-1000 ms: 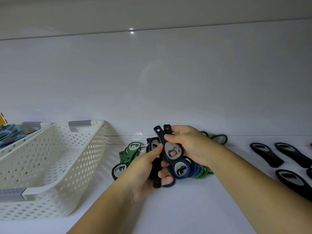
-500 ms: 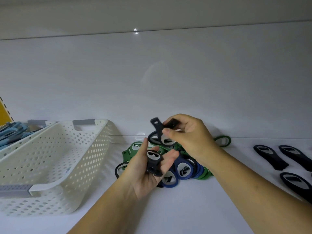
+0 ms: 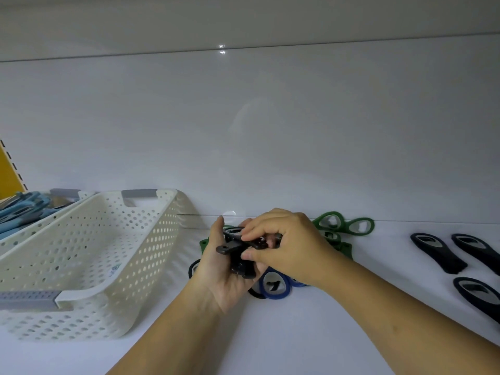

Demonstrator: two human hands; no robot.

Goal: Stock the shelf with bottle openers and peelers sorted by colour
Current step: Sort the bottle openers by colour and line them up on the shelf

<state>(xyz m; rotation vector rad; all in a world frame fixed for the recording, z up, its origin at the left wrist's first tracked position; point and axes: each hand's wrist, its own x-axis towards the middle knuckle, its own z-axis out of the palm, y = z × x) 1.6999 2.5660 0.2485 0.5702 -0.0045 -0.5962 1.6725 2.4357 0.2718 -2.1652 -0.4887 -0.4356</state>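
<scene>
A mixed pile of bottle openers lies at the back of the white shelf (image 3: 297,334): green ones (image 3: 349,226) behind, a blue one (image 3: 276,286) in front. Above the pile, my left hand (image 3: 224,272) lies palm up and cradles a black opener (image 3: 240,263). My right hand (image 3: 286,244) pinches another black opener (image 3: 230,247) and lays it sideways across the one in my left palm. Three black openers (image 3: 438,251) lie set apart at the right.
An empty cream perforated basket (image 3: 81,266) stands on the shelf at the left. Behind it, a second basket holds blue peelers (image 3: 19,215). The shelf's white back wall rises close behind the pile.
My right hand has come down with its black opener onto the one in my left palm. Half a second ago it held that opener higher, apart from my left hand.
</scene>
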